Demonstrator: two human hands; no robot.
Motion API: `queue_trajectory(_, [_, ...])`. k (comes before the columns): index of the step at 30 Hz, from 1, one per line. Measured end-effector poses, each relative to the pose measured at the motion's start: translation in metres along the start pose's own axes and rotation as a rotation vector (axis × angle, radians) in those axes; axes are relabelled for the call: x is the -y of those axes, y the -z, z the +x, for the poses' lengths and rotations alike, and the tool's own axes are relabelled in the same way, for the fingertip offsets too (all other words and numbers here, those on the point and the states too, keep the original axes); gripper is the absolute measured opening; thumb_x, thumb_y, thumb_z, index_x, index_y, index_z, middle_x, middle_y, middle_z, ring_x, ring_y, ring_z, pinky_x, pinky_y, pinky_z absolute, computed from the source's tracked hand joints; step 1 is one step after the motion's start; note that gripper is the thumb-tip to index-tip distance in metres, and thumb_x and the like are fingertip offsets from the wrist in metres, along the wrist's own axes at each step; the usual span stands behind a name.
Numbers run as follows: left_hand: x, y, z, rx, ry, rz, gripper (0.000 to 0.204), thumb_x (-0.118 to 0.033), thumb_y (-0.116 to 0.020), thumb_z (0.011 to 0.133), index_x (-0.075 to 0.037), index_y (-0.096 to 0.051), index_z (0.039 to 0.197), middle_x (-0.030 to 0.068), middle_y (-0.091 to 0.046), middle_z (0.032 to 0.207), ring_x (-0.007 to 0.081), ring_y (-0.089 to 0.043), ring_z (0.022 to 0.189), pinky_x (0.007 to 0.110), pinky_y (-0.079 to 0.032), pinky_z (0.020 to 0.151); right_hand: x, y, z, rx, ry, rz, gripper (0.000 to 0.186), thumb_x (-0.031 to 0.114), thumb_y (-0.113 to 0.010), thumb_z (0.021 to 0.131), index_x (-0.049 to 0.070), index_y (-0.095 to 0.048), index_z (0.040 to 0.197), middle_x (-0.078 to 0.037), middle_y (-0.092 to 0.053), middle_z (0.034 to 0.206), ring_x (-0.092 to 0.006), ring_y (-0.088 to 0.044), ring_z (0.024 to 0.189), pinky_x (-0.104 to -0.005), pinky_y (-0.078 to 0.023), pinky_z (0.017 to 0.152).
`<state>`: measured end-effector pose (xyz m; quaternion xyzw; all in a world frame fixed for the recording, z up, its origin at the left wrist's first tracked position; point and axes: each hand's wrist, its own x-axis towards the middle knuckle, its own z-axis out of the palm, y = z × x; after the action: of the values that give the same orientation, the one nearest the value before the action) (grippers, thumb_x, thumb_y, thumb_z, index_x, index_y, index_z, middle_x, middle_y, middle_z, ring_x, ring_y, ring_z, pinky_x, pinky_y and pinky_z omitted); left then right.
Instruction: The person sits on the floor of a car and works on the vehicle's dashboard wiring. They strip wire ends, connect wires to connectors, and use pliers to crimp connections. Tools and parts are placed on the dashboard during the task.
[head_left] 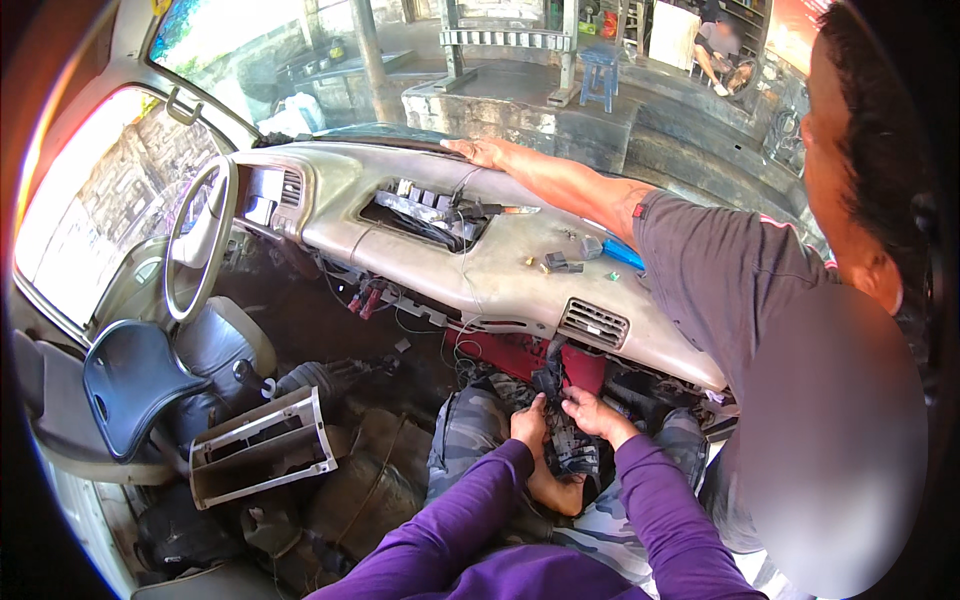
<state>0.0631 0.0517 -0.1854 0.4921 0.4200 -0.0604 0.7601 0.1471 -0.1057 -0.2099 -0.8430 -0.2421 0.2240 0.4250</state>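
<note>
Inside a stripped vehicle cab, the person's left hand [528, 418] and right hand [592, 410], both in purple sleeves, meet low at the near centre, just under the worn grey plastic dashboard [500, 270]. Between them hangs a dark bundle of black wires and connectors [562, 440], dropping from the gap below the dashboard in front of a red metal panel [510, 358]. The left hand is curled narrow, its fingers pinched on the left edge of the bundle; the right hand is likewise closed, fingertips gripping the upper right of the same bundle, so the wiring lies directly between and beneath both hands, touching each. Below them lie the person's knees in grey camouflage trousers [470, 430]. On the right, a co-worker in a grey shirt [720, 280] leans in, one arm stretched across so that the co-worker's hand [478, 150] rests flat on the far top edge of the dashboard. On the dashboard top lie small dark connectors [560, 264] and a blue tool handle [622, 254], well apart from the hands. To the left stand the pale steering wheel [200, 240], a dark blue seat [130, 385], and a loose grey rectangular trim frame [262, 448] lying near the floor.
</note>
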Motion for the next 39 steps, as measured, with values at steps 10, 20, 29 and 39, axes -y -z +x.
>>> queue_trajectory(10, [0.032,0.002,0.011,0.009,-0.427,0.204,0.025,-0.016,-0.07,0.086,0.006,-0.073,0.098,0.0117,-0.072,0.08,0.0175,-0.065,0.075,0.034,-0.053,0.07,0.045,0.037,-0.005,0.289,-0.003,-0.302,0.048,0.038,-0.062,0.101,-0.004,-0.068,0.124,-0.024,-0.069,0.126,-0.038,-0.065,0.12,-0.0425,-0.05,0.1])
queue_trajectory(20, [0.009,-0.001,-0.013,0.126,-0.373,0.175,0.042,-0.024,-0.082,0.079,0.009,-0.071,0.103,0.0145,-0.074,0.091,0.0198,-0.068,0.083,0.033,-0.054,0.079,0.056,0.033,-0.014,0.172,-0.291,0.789,0.038,0.043,-0.055,0.107,0.009,-0.07,0.104,0.001,-0.069,0.088,-0.0127,-0.065,0.076,-0.0297,-0.051,0.07])
queue_trajectory(29, [0.0,0.002,0.008,-0.011,-0.123,0.112,0.046,-0.038,-0.066,0.101,0.005,-0.071,0.087,0.008,-0.065,0.069,0.0168,-0.058,0.062,0.035,-0.045,0.06,0.008,-0.002,-0.003,0.038,-0.076,0.085,0.053,0.034,-0.062,0.102,-0.002,-0.054,0.141,-0.024,-0.062,0.139,-0.0345,-0.058,0.131,-0.0384,-0.045,0.11])
queue_trajectory(39, [0.023,0.011,0.017,-0.007,-0.576,0.39,0.018,-0.005,-0.068,0.087,0.007,-0.073,0.1,0.0126,-0.075,0.089,0.0207,-0.069,0.082,0.034,-0.053,0.077,0.048,0.026,-0.001,0.121,-0.276,0.328,0.042,0.042,-0.061,0.101,0.003,-0.073,0.112,-0.014,-0.076,0.101,-0.0237,-0.071,0.088,-0.037,-0.055,0.079])
